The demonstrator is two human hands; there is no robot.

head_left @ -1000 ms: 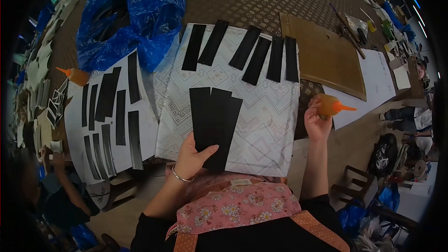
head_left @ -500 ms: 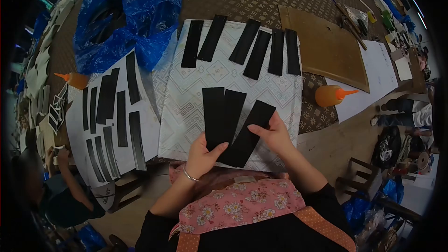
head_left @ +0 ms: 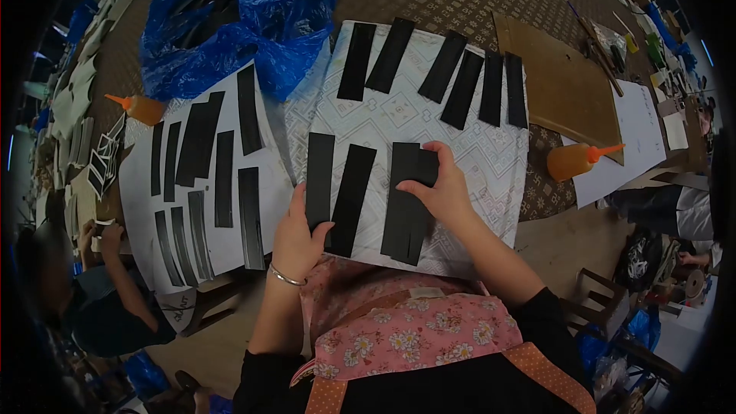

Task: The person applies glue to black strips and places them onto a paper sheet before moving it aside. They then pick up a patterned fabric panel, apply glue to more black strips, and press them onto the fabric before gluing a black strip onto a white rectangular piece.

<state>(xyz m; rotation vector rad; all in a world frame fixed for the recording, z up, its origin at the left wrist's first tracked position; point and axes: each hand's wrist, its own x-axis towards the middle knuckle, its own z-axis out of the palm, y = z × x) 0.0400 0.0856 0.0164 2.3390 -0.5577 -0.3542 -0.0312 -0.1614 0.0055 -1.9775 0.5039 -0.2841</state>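
My left hand grips the left edge of a black strip, thumb near its lower end. My right hand pinches the upper part of overlapping black strips, with the thumb on top and fingers at the right edge. Between the hands, a tilted black strip lies on the patterned white board. A row of several black strips is laid along the board's far side.
To the left, a white sheet carries several more black strips. Beyond it sits a blue plastic bag. Orange glue bottles stand on both sides. A brown board lies at the right. A co-worker's arm is at far left.
My left hand has moved left with one strip, and the middle strip now lies apart from it. The strips in my right hand have turned more upright. The camera view has shifted.
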